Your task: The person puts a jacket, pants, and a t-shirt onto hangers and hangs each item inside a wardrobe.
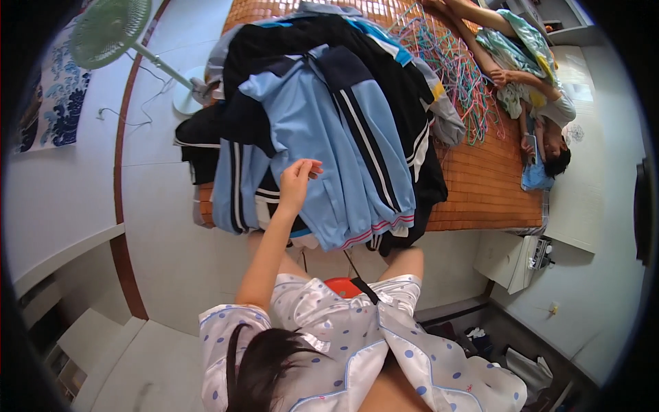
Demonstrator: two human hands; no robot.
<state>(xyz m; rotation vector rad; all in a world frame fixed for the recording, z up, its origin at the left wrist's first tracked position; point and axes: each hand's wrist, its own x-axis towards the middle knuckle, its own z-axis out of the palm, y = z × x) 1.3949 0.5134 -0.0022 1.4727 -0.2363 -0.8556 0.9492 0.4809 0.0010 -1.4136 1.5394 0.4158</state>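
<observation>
My left hand (pixel 299 182) is over the light blue track jacket (pixel 309 130), its fingers loosely bent to the right and nothing visible between them and the thumb. Whether it touches the cloth is hard to tell. Dark navy shoulders and black-and-white sleeve stripes mark the jacket; pink lines run along its hem. It lies on top of a pile of black clothes (pixel 261 51) that hangs over the near edge of the bed. My right hand is out of the picture.
Many coloured clothes hangers (pixel 446 75) lie tangled on the brown bed mat (pixel 480 178). Another person (pixel 542 103) lies at the right with a phone. A green standing fan (pixel 110 31) is at the far left. A red stool (pixel 342 287) shows beneath me.
</observation>
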